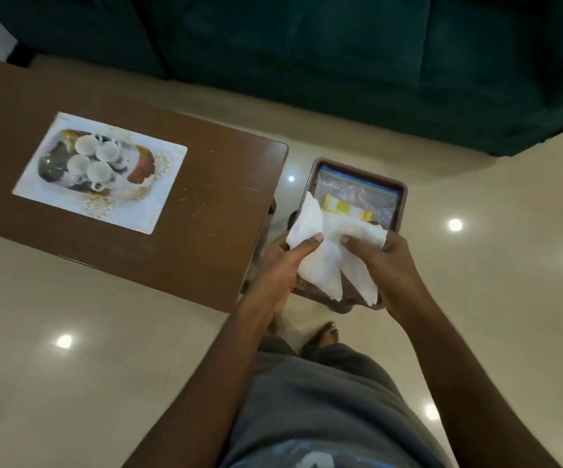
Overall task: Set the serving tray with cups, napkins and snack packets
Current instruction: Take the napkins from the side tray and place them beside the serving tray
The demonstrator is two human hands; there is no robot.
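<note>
— How far along is the serving tray [404,197]?
— Partly set, I judge. The left hand [282,265] and right hand [391,268] grip it beside the table [206,214], fingers [315,238] clamping white napkins [324,265] to its edge. A zip bag of snack packets [357,194] lies inside.
— What's left?
— Four white cups [94,160], on the table.

Brown table [206,214] with printed sheet [101,173]

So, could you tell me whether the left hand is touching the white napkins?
Touching. In the head view the left hand grips the brown tray with its thumb pressed on the white napkins.
</note>
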